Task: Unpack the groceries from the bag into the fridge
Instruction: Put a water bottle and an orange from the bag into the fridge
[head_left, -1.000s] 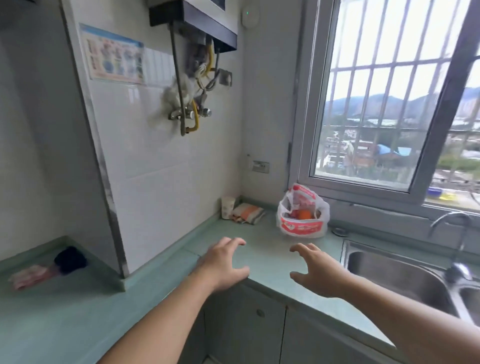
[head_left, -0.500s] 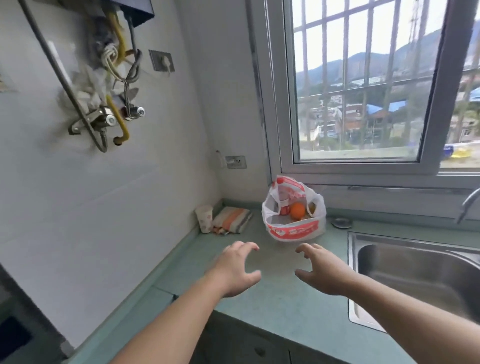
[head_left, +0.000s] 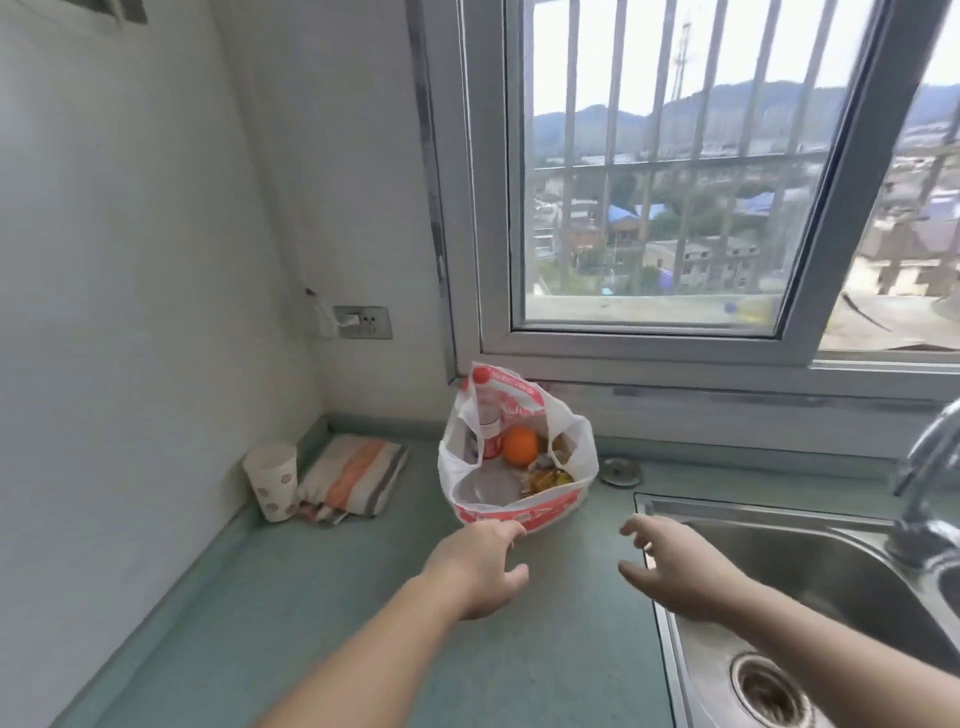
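A white plastic bag (head_left: 519, 506) with red print stands open on the green counter (head_left: 322, 613) below the window. Inside it I see an orange (head_left: 520, 445), a bottle with a red cap (head_left: 487, 415) and yellow wrapped snacks (head_left: 550, 475). My left hand (head_left: 480, 564) reaches out with loose fingers, its tips almost at the bag's front edge. My right hand (head_left: 675, 569) hovers empty to the right of the bag, over the sink's left rim, fingers spread. No fridge is in view.
A paper cup (head_left: 271, 480) and a folded striped cloth (head_left: 350, 475) lie in the left corner by the wall. A steel sink (head_left: 810, 587) with a tap (head_left: 924, 488) fills the right side. A small metal disc (head_left: 619, 472) sits behind the sink.
The view has closed in on the bag and tilted down. Both hands have moved forward toward the bag, the left one now almost touching it.
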